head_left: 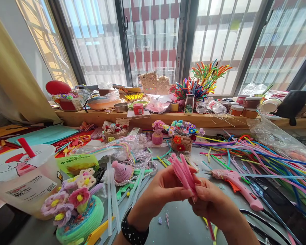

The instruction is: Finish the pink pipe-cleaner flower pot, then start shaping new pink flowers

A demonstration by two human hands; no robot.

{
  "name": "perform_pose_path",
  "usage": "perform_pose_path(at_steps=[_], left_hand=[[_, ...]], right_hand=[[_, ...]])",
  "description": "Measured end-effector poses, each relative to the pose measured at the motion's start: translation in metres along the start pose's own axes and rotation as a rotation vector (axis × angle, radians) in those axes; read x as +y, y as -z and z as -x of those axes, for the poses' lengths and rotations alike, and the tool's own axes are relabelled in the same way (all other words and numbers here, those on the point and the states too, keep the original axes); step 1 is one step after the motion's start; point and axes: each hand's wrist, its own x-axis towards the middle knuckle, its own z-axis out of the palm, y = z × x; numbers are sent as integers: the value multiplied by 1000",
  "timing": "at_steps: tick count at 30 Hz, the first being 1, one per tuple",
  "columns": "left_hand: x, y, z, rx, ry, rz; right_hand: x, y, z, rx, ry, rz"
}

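Observation:
A bundle of pink pipe cleaners [183,170], bent into upright loops, is held between both hands over the grey table [178,221]. My left hand [165,187] closes around the loops from the left, thumb and fingers pressed on them. At the base of the bundle, my right hand [206,194] pinches the stems, with a darker pink end [210,229] hanging below it. To the right lies a pink hot glue gun [237,185]. Clear glue sticks [111,197] lie left of my left wrist.
Pipe-cleaner flowers in a green pot [81,217] and a lidded drink cup [22,177] stand at left. Loose pipe cleaners [267,153] spread across the right, beside a dark tablet-like slab [283,207]. A flower basket [182,143] stands behind the hands, below the crowded windowsill [104,117].

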Motion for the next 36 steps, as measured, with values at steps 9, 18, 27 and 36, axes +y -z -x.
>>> perform_pose_path(at_steps=[9,18,27,36], left_hand=[[-5,0,-6,148,-55,-43],[-1,-7,-9,281,-44,-35],[-2,-3,-2,-15,17,97],[1,-10,-6,203,-110,-38]], right_hand=[[-2,-10,-4,96,53,110],[-6,-10,1,275,229,494],[4,-9,-2,43,129,-35],[3,-11,-4,-26,26,-120]])
